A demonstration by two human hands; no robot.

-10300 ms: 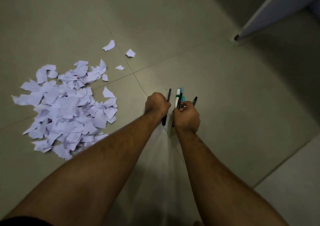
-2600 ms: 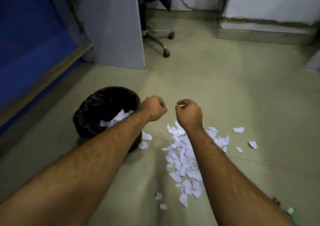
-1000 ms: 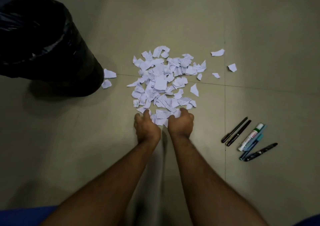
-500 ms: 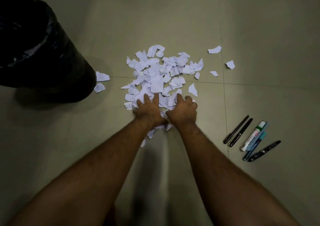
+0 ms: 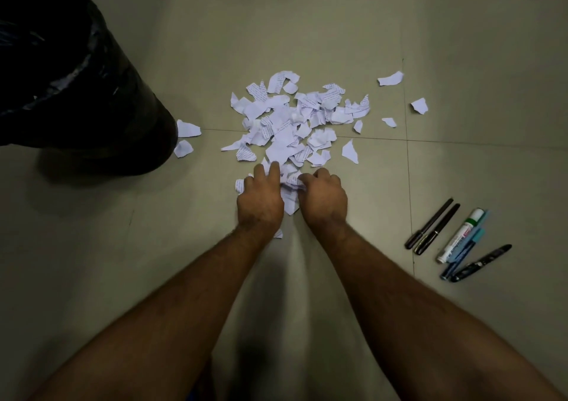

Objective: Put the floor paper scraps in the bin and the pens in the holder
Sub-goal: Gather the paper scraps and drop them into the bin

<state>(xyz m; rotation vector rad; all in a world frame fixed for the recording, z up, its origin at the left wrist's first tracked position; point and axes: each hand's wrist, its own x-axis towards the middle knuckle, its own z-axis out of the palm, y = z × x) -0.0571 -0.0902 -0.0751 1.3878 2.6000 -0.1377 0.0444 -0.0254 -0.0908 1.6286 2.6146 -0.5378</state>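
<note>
The tiled floor (image 5: 461,47) fills the view, its grout lines crossing just right of the paper. At far left stands the bin (image 5: 76,93), lined with a black plastic bag, its mouth mostly out of view. Both forearms reach in from the near edge toward the middle of the floor.

The pile of paper scraps (image 5: 295,124), torn white pieces with printed lines, lies at centre, right of the bin and apart from it. Two loose scraps (image 5: 186,138) lie just beside the bin's base, and three more (image 5: 399,99) are scattered to the far right of the pile.

The left hand (image 5: 261,201) rests on the near edge of the pile, fingers partly curled over scraps, with paper showing under its left side. The right hand (image 5: 322,198) sits just beside it, fingers curled in and gripping scraps; a few pieces show between the two hands.

The pens (image 5: 455,241) lie in a loose row on the floor at near right, well apart from the hands: two black ones, a white marker with a green band, a blue one and a dark patterned one.
</note>
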